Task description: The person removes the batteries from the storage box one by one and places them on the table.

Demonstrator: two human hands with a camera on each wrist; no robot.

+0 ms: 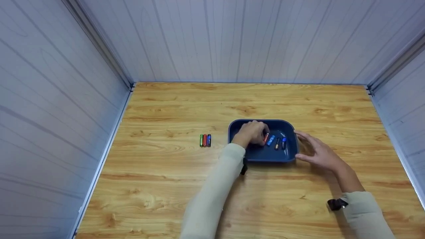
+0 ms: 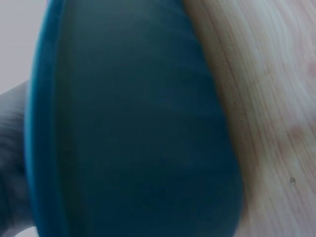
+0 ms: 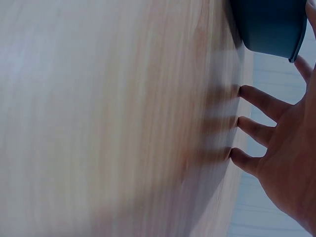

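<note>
A dark blue tray (image 1: 269, 158) sits on the wooden table (image 1: 186, 179) and holds several small batteries. My left hand (image 1: 255, 132) reaches down into the tray, its fingers curled round a red battery (image 1: 266, 137). Beside it lie a blue battery (image 1: 271, 140), a black one (image 1: 277, 143) and another blue one (image 1: 284, 142). My right hand (image 1: 310, 150) is spread flat against the tray's right side. In the right wrist view its fingers (image 3: 256, 127) touch the table (image 3: 108, 118) next to the tray (image 3: 269, 24). The left wrist view shows only the tray's outer wall (image 2: 138, 128).
Green (image 1: 201, 140), red (image 1: 205, 140) and blue (image 1: 209, 140) batteries lie side by side on the table, left of the tray. Pale panelled walls (image 1: 232, 39) close in the table at the back and on both sides.
</note>
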